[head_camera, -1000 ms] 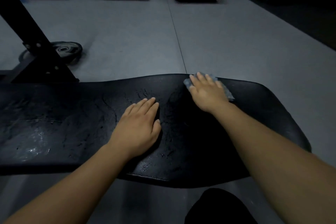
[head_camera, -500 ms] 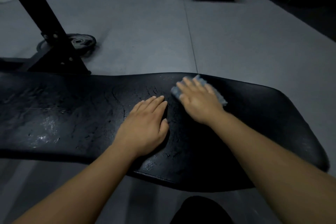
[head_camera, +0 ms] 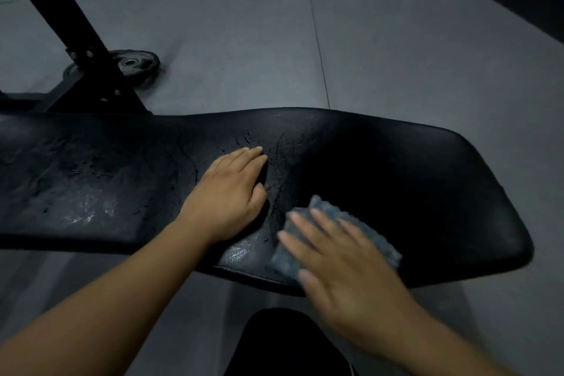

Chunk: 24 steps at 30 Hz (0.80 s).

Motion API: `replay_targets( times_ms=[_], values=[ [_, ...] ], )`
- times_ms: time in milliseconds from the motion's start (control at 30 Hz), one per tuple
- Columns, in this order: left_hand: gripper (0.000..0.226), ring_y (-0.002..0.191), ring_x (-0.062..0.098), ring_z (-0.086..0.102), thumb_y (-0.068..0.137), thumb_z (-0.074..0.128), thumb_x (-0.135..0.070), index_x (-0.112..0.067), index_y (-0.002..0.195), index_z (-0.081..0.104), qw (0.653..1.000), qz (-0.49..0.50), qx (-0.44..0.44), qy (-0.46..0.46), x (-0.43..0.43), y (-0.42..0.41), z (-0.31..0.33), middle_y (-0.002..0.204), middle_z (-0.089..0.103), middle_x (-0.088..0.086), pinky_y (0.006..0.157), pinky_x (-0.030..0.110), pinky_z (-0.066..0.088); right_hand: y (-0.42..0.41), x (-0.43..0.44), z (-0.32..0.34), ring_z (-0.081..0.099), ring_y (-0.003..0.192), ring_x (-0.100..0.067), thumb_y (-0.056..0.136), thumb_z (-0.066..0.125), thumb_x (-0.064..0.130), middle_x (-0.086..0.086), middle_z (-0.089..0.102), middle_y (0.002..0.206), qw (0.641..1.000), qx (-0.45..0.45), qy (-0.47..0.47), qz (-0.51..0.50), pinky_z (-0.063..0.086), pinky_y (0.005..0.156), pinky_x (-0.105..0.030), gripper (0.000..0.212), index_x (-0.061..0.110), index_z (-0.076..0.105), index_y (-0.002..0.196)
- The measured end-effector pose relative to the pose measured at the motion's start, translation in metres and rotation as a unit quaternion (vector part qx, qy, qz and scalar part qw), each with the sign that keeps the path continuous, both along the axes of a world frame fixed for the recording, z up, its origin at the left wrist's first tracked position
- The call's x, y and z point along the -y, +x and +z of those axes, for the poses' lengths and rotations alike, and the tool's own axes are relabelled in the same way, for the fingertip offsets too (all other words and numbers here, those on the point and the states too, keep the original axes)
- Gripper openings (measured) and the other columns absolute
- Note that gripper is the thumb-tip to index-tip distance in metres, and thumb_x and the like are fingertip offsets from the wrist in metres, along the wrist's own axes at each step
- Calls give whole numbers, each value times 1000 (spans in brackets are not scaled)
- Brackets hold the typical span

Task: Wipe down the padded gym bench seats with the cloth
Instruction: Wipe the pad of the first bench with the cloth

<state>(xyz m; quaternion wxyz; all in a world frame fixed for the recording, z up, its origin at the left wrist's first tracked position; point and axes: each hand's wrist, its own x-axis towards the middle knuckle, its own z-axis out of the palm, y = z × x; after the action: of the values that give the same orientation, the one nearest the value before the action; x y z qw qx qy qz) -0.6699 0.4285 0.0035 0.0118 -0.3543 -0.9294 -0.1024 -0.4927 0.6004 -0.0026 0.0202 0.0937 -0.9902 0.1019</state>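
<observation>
Dim gym, grey rubber floor (head_camera: 238, 49); dark machine ends along far edge. Far L: black rack post (head_camera: 76, 40) slanting down to its foot, plate (head_camera: 134, 63) flat on floor just behind. Across frame: black bench pad (head_camera: 412, 180). L part cracked, w/ shiny patches, poss. damp, can't confirm.

Centre: L hand (head_camera: 232, 195) flat on pad, fingers straight and together, holding nothing. Prob. bracing.

Just R of it, near front edge: blue-grey cloth (head_camera: 377, 246) flat on pad under R hand (head_camera: 345, 265). Fingers spread, straight, pressing down; no grip round cloth. Both blurred. R end of pad: matte, no sheen.

Step (est.): wiping mid-pad at front edge, cloth in contact. Progress unclear; R end prob. not yet done.

Next (est.): cloth R-ward to rounded end, even palm pressure, overlapping passes. Watch for bunching on cracks and for slipping off front edge. Spot under L hand: reachable only after shifting that hand.
</observation>
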Motion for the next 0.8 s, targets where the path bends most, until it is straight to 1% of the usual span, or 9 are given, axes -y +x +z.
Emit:
replay_targets(
  times_ms=[67,133,200,300,400,567,667,733,800],
  values=[
    [72,146,19,29,87,19,-43,-14,148,43,1000,-1,-3,0,-1,0,1,158,36,2,122,39,21,-9,-31,-2,27,150,-18,97,26,48,7,29,162,997,-7,17,-73,14,117,-35,57,36,39,151],
    [72,147,19,29,87,18,-43,-14,149,42,1000,4,0,0,-1,0,1,159,35,2,122,39,20,-49,-41,4,13,154,-19,95,12,52,7,16,167,985,18,19,-173,9,120,-38,64,37,26,156],
    [75,148,19,27,86,16,-45,-15,150,40,1000,1,13,3,0,1,3,160,33,2,123,37,18,-73,-8,8,6,154,-21,97,10,50,5,9,168,977,23,22,-212,9,121,-44,63,35,19,157],
    [72,149,18,24,88,18,-42,-16,153,36,999,-15,27,-21,4,2,11,162,28,1,123,35,17,-45,42,5,9,154,-22,96,12,46,3,15,167,995,2,11,-97,12,122,-44,63,30,27,156],
    [69,148,19,28,90,23,-42,-16,151,39,998,-37,10,-44,27,4,13,161,31,2,121,39,24,-9,22,-1,18,152,-15,96,23,45,8,25,164,999,11,-19,-47,15,119,-38,59,33,38,152],
    [69,148,20,27,91,22,-46,-16,151,39,999,-24,20,-19,48,11,8,161,32,0,122,39,22,-77,9,3,11,153,-22,98,14,47,4,14,167,964,14,22,-264,12,120,-44,61,33,24,157],
    [67,149,19,25,90,26,-40,-16,152,36,999,-24,25,-3,43,10,10,161,29,1,122,37,20,-67,67,4,15,153,-23,95,12,46,3,19,166,988,-7,16,-156,15,119,-46,64,30,32,154],
    [66,149,19,24,91,26,-40,-16,152,36,999,-30,24,-8,51,8,9,162,29,1,122,37,20,-35,72,6,6,154,-13,94,11,50,11,12,166,997,25,-23,-62,7,120,-38,66,35,29,155],
    [67,149,21,25,92,24,-43,-16,152,37,999,-30,21,-15,60,9,6,161,30,2,122,37,20,-32,41,7,5,153,-11,92,10,54,13,11,165,996,39,-26,-72,5,119,-34,69,37,28,156]
  ],
)
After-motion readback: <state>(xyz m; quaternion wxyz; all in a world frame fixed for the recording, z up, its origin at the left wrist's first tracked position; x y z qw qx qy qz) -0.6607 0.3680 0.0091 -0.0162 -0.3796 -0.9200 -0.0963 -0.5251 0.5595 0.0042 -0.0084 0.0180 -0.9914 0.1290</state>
